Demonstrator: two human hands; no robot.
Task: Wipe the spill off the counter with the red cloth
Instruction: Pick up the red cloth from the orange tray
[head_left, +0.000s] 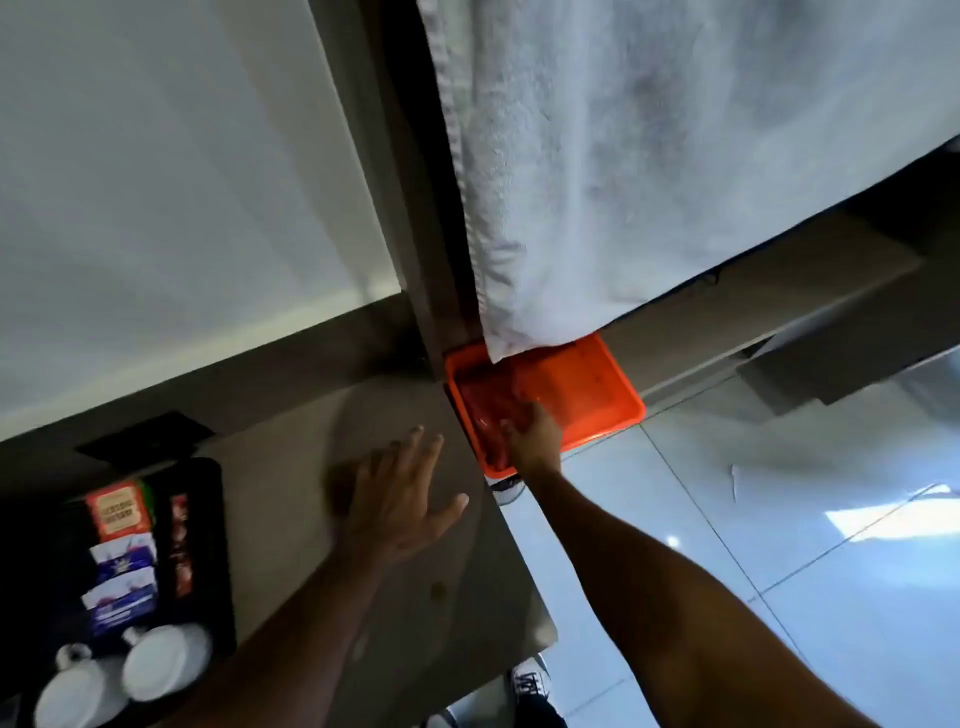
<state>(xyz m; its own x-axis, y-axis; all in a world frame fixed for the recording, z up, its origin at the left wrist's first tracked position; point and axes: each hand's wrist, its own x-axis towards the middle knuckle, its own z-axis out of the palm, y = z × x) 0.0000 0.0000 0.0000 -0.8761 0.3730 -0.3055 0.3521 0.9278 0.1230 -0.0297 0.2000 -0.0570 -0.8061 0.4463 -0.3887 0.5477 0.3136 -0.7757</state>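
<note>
The red cloth (491, 410) lies bunched in the left part of an orange tray (592, 384) on the floor beside the counter's end. My right hand (535, 436) reaches down into the tray and its fingers rest on the cloth; whether they have closed around it I cannot tell. My left hand (402, 499) hovers flat with fingers spread over the grey-brown counter (436, 613) near its right edge. A small dark spot (439, 590) sits on the counter near the front edge. No clear liquid spill shows elsewhere.
A black tray (218, 545) at the counter's left holds sachets (122, 551) and two white cups (166, 660). A white towel (649, 156) hangs down over the orange tray. Glossy white floor tiles (779, 519) lie to the right. A shoe (530, 680) shows below.
</note>
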